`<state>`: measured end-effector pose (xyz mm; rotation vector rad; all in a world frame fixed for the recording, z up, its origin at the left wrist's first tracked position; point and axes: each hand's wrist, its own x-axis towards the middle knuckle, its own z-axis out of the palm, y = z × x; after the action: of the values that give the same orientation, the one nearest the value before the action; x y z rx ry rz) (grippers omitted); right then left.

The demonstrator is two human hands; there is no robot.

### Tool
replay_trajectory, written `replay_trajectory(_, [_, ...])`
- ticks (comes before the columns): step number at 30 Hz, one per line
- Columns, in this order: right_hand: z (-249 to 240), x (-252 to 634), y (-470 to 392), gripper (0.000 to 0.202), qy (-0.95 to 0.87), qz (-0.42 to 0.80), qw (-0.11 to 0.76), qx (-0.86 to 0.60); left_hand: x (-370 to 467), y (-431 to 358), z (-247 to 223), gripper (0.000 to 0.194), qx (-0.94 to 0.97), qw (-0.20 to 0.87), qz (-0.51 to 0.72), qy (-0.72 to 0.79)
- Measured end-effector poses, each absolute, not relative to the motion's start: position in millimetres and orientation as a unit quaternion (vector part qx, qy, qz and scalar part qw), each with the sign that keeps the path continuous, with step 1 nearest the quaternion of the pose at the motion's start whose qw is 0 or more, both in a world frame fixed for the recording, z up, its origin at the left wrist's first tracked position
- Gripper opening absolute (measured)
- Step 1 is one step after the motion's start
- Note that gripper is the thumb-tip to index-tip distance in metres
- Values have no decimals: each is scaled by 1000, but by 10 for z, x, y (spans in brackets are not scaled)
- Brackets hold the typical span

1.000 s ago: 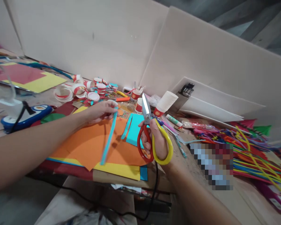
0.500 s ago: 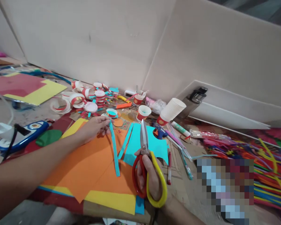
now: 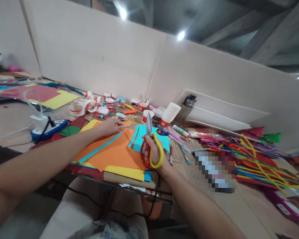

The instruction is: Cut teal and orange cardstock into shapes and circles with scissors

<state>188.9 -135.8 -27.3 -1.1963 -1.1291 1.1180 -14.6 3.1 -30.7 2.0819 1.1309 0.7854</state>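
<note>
The right hand (image 3: 151,146) had its fingers closed through the handles of the scissors (image 3: 149,126), blades seemingly together, pointing up at the frame's centre. A careless swing might have tipped the paper cup (image 3: 144,117) beside the tips or, had the blades parted, nicked the turquoise sheet (image 3: 140,139) underneath. Left of centre, the left hand (image 3: 109,126) had loosely bent fingers near the upper end of a turquoise paper strip (image 3: 99,148); whether they pinched it could not be told. Lying diagonally across orange paper (image 3: 119,155), so light a strip could have slid or creased under a dragging wrist.
</note>
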Motion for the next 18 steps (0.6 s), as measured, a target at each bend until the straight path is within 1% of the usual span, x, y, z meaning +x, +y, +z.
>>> replay_trajectory(2, [-284, 1899, -1330, 35, -472, 467, 549, -507, -64, 16, -266, 17, 818, 230, 328, 414])
replay_trajectory(4, [-298, 1923, -1319, 35, -478, 465, 548, -506, 72, 8, -213, 20, 835, 192, 319, 406])
replay_trajectory(7, [-316, 1964, -1319, 36, -496, 460, 534, -506, 345, 18, -136, 36, 858, 193, 240, 410])
replay_trajectory(9, [-323, 1983, -1318, 38, -500, 460, 526, -511, 517, 35, -117, 40, 859, 216, 170, 433])
replay_trajectory(11, [-327, 1996, -1312, 40, -496, 465, 521, -516, 631, 48, -129, 38, 855, 226, 140, 446])
replay_trajectory(15, [-333, 2018, -1299, 42, -494, 470, 515, -520, 656, 36, -165, 23, 855, 241, 136, 438])
replay_trajectory(18, [-335, 2030, -1297, 42, -496, 472, 517, -514, 605, 12, -157, 25, 852, 251, 112, 445])
